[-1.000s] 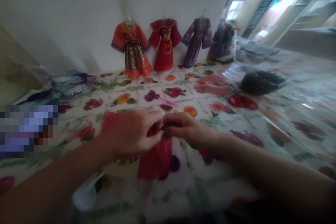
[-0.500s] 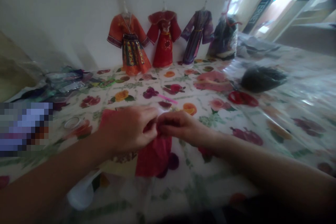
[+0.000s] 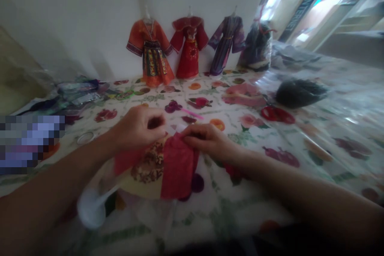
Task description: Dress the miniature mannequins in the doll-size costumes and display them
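Fingers of the right hand [image 3: 210, 141] are clamped on the upper edge of a red-and-yellow fabric piece [image 3: 177, 170], while those of the left hand [image 3: 141, 126] curl just beside it, thumb and forefinger bent toward each other; whether their tips meet on anything cannot be told. The fabric spreads below both sets of fingers on a fruit-print tablecloth [image 3: 246, 212], a brown-patterned patch on its yellow part. A white round-ended piece [image 3: 91, 210] lies on the near side of the left fingers, and a clear ring [image 3: 85, 133] to their left. Just beyond the fingers is a pink stick [image 3: 192, 113]; farther off to their right, red loops [image 3: 277, 115] and a dark bundle [image 3: 300, 93]. Well beyond, an orange dress [image 3: 153, 58], a red dress [image 3: 189, 54] and a purple dress [image 3: 225, 46] stand along the wall [image 3: 75, 16].
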Tool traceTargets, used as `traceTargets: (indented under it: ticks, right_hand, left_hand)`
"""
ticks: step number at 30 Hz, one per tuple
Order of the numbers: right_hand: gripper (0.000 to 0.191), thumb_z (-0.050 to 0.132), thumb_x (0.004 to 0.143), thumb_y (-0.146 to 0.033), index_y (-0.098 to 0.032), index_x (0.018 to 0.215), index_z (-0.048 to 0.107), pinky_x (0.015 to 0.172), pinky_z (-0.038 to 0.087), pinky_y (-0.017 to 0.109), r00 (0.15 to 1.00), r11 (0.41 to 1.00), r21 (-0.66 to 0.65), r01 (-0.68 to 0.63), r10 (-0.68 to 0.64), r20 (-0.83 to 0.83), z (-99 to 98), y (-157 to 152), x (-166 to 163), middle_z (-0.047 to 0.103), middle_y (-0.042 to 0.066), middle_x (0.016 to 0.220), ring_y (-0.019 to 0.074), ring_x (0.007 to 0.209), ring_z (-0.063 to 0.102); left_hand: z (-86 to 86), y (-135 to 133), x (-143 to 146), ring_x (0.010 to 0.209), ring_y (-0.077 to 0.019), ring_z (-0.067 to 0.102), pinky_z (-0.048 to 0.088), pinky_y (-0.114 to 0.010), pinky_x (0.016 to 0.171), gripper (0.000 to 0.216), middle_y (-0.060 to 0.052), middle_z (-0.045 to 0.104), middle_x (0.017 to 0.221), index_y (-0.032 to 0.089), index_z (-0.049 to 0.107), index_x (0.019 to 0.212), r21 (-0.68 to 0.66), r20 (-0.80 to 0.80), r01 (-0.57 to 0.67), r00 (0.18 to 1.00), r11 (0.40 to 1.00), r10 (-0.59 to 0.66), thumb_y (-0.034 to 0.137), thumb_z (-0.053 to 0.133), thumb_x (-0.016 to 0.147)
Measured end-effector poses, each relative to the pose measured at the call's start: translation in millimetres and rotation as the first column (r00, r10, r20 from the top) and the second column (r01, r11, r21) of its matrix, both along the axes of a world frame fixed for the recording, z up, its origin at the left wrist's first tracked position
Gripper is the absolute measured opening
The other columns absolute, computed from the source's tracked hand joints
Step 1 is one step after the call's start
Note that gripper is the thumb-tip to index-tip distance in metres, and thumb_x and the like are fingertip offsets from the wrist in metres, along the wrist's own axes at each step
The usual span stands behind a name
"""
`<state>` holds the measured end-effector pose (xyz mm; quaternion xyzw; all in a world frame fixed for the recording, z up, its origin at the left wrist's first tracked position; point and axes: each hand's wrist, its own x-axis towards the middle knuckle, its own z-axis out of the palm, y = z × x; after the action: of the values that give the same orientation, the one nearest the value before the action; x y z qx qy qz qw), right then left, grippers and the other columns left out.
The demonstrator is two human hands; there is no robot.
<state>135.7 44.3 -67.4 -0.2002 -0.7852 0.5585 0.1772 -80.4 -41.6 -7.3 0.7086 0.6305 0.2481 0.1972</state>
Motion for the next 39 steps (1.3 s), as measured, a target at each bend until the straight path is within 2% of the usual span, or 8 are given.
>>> traceTargets:
  ticks: [9,14,18,21,24,29,34,39]
  right_hand:
    - [0.01,0.059,0.087,-0.022,-0.02,0.082,0.068,0.063,0.041,0.028,0.998,1.0,0.018,-0.007,0.006,0.058,1.0,1.5,0.4,0.063,0.001,0.08,0.0132,0.07,0.054]
    - [0.016,0.06,0.091,-0.028,-0.02,0.079,0.065,0.062,0.039,0.027,0.999,0.997,0.052,-0.049,0.048,0.023,2.0,-2.2,-1.1,0.058,0.0,0.075,0.012,0.068,0.05]
    - [0.012,0.057,0.091,-0.025,-0.019,0.088,0.068,0.066,0.042,0.027,0.999,0.999,-0.001,-0.042,0.042,0.003,2.3,-1.0,-2.0,0.063,0.002,0.084,0.0134,0.074,0.055]
    - [0.013,0.057,0.091,-0.025,-0.019,0.086,0.067,0.065,0.042,0.026,1.0,1.0,0.01,-0.027,0.027,0.001,-0.4,0.8,-2.3,0.062,0.001,0.082,0.0129,0.072,0.053]
    - [0.011,0.057,0.091,-0.023,-0.019,0.085,0.066,0.066,0.043,0.026,0.998,0.999,0.042,-0.026,0.028,-0.054,-5.7,1.6,-3.3,0.062,0.001,0.081,0.0129,0.072,0.053]
    - [0.011,0.059,0.092,-0.025,-0.018,0.09,0.067,0.069,0.045,0.027,0.993,0.997,0.076,-0.031,0.039,-0.114,-8.6,0.0,-4.1,0.064,0.002,0.085,0.0138,0.077,0.055]
    - [0.016,0.058,0.094,-0.027,-0.019,0.083,0.066,0.064,0.041,0.026,0.997,0.995,0.095,-0.005,0.012,-0.073,-4.7,-0.6,-2.2,0.061,0.001,0.079,0.012,0.072,0.051]
    - [0.016,0.056,0.094,-0.022,-0.02,0.099,0.07,0.074,0.045,0.027,0.997,0.997,0.079,-0.004,0.01,-0.071,-6.3,1.5,-1.9,0.068,0.002,0.093,0.0139,0.083,0.059]
  left_hand:
    - [11.2,-7.2,-27.5,0.057,-0.0096,0.05,0.039,-0.022,0.054,0.01,0.003,0.056,0.063,0.018,0.06,0.072,0.024,0.25,-0.094,0.964,0.995,0.086,0.024,0.06,0.079]
    - [6.5,3.7,-27.3,0.072,-0.0122,0.06,0.046,-0.023,0.065,0.019,0.0,0.068,0.081,0.02,0.07,0.09,-0.083,0.143,0.126,0.983,0.989,-0.114,0.035,0.059,0.09]
    - [6.3,21.5,-19.0,0.079,-0.0133,0.062,0.046,-0.024,0.07,0.026,-0.002,0.07,0.096,0.022,0.068,0.111,-0.137,0.016,0.235,0.972,0.962,-0.235,0.031,0.059,0.089]
    - [12.7,22.6,-3.4,0.07,-0.012,0.058,0.043,-0.024,0.065,0.02,0.0,0.066,0.083,0.018,0.065,0.095,-0.12,0.036,0.263,0.965,0.957,-0.261,0.036,0.065,0.086]
    - [16.1,13.9,15.6,0.067,-0.0117,0.053,0.039,-0.025,0.061,0.028,0.002,0.06,0.077,0.018,0.057,0.08,-0.076,-0.002,0.339,0.94,0.938,-0.34,0.043,0.069,0.083]
    - [10.5,6.6,30.7,0.069,-0.0119,0.048,0.036,-0.028,0.065,0.009,0.001,0.055,0.078,0.017,0.05,0.076,0.03,-0.217,0.402,0.896,0.915,-0.387,0.017,0.057,0.082]
    - [11.0,12.3,18.6,0.064,-0.011,0.047,0.035,-0.026,0.062,0.01,0.002,0.055,0.071,0.017,0.054,0.074,0.026,-0.16,0.321,0.936,0.947,-0.313,0.018,0.051,0.084]
    - [5.9,20.1,-1.1,0.061,-0.0106,0.045,0.034,-0.025,0.059,0.006,0.004,0.051,0.064,0.017,0.053,0.071,0.012,-0.04,0.202,0.979,0.979,-0.201,0.021,0.054,0.076]
